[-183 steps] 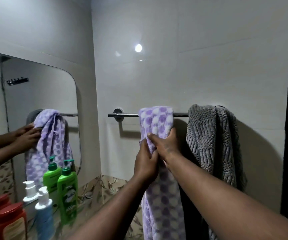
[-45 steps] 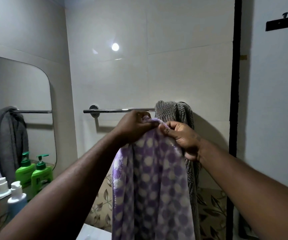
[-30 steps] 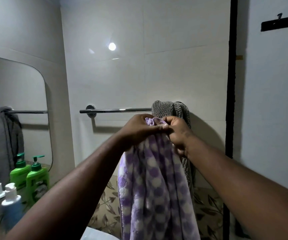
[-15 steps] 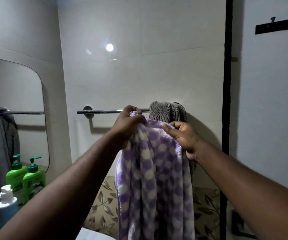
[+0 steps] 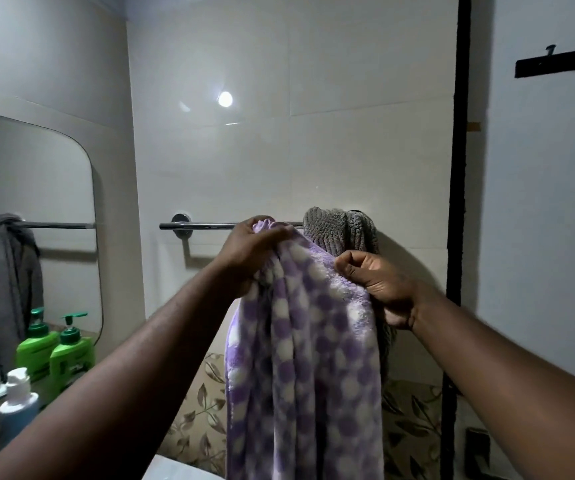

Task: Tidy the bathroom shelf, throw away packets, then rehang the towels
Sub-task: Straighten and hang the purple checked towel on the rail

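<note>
holding the purple towel up in front of the towel rail, you block the rail's middle; only its left end and wall mount show. the towel's lower part runs off the bottom of the frame. the grey towel at the rail's right end is mostly covered by the purple one and your right hand; only its bunched top shows. can't tell if the purple towel touches the rail.

your left hand grips the top corner, fingers curled over a wad of fabric, level with the rail. your right hand pinches the top edge lower down, thumb against curled fingers, and the edge slopes down between the two hands.

purple towel: fluffy fleece, lilac-and-white rounded checks, soft vertical folds. grey towel: thick ribbed weave. rail: shiny round metal.

on the left, a round-cornered mirror reflects a grey towel. green pump bottles and a blue bottle with white pump stand below it, partly cut by your left arm. leaf-pattern tiles sit low on the wall. a black hook rack is cut off at the frame's right edge.
</note>
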Available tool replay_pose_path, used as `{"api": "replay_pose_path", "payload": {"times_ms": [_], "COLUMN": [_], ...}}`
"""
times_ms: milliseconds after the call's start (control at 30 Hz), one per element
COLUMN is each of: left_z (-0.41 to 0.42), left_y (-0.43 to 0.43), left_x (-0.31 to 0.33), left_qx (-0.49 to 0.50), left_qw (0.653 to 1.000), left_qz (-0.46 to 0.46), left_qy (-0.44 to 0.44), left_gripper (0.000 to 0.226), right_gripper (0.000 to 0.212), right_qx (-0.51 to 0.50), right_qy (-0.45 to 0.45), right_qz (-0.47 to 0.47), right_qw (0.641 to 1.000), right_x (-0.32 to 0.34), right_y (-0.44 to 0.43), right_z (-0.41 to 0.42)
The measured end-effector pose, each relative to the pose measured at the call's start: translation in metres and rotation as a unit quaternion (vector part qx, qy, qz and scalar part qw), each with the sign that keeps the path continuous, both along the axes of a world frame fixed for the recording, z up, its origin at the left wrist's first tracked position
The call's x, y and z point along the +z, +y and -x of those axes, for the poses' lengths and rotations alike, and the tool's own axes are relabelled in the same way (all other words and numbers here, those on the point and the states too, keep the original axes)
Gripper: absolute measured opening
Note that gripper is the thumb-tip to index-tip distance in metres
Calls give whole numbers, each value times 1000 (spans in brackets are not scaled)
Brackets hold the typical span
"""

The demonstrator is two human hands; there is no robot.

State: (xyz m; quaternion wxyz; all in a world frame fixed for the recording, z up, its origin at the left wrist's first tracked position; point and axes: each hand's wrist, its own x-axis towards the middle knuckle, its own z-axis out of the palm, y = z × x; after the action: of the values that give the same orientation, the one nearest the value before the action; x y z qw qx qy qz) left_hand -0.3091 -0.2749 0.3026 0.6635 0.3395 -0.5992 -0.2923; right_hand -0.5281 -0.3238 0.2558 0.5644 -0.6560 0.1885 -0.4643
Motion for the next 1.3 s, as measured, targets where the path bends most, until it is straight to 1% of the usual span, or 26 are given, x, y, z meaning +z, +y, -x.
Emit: {"api": "replay_pose_path", "payload": {"times_ms": [67,133,200,267,300,367,400,467,533,567,600,633,700,767,800,833,867,933,967,1000,1067,1133,1167,1233,1267,1300], "left_z": [4,14,19,17,17,20,22,23,17,12,8,5,7,10,11,12,12,13,13,12,6,-1,-2,1,7,14], "left_y": [2,4,2,-1,-2,-2,-2,-2,-1,-1,0,0,2,2,1,0,0,0,0,0,-2,-3,-3,-3,-1,0], "left_x": [-6,-11,-9,-5,-4,-3,-2,2,7,8,7,4,-4,-10,-11,-10,-9,-6,-5,-4,-3,-4,-5,-9,-10,-12], "left_qx": [-73,-105,-63,22,65,134,157,173,147,125,99,68,12,5,4,-2,-13,-13,-3,8,31,8,-28,-110,-135,-136], "left_qw": [996,988,990,987,980,960,955,962,981,987,991,991,979,960,959,966,976,994,998,999,999,999,999,992,988,987], "left_qz": [-9,-13,-10,10,22,54,71,88,74,61,46,31,-10,-44,-47,-39,-29,-20,-22,-25,-29,-35,-37,-43,-41,-34], "left_qy": [-48,-109,-126,-160,-189,-238,-242,-192,-104,-78,-81,-108,-202,-277,-280,-257,-214,-109,-64,-30,14,33,26,-31,-59,-75], "left_gripper": [6,14,24,28,27,21,13,1,13,19,22,25,33,28,22,18,14,12,10,7,9,8,14,30,31,30], "right_gripper": [10,17,18,8,13,30,36,42,27,18,14,15,13,9,8,9,12,26,34,39,36,30,23,10,9,14], "right_qx": [-56,-121,-134,-139,-135,-78,-41,12,19,3,-20,-52,-122,-151,-144,-130,-117,-95,-77,-54,-5,10,-9,-85,-107,-118], "right_qy": [-8,1,-17,-27,-24,-12,8,80,117,105,77,52,31,8,-1,11,46,135,146,133,68,-1,-20,-8,-1,2], "right_qz": [18,68,91,87,81,51,35,27,44,45,36,39,94,128,123,120,121,115,96,69,21,-24,-31,5,24,35], "right_qw": [998,990,987,986,987,996,999,996,992,993,996,996,988,980,982,984,985,979,982,987,997,1000,999,996,994,992], "right_x": [5,13,17,19,20,19,17,10,0,-2,-3,-2,6,15,20,24,25,19,13,8,2,3,5,11,13,16], "right_y": [-1,0,1,4,4,4,4,6,5,4,4,2,2,4,6,7,7,6,4,3,1,0,0,3,6,9], "right_z": [-11,-25,-36,-36,-33,-27,-25,-19,-14,-11,-9,-10,-15,-23,-24,-22,-20,-12,-8,-5,-1,-1,-5,-18,-27,-36]}}
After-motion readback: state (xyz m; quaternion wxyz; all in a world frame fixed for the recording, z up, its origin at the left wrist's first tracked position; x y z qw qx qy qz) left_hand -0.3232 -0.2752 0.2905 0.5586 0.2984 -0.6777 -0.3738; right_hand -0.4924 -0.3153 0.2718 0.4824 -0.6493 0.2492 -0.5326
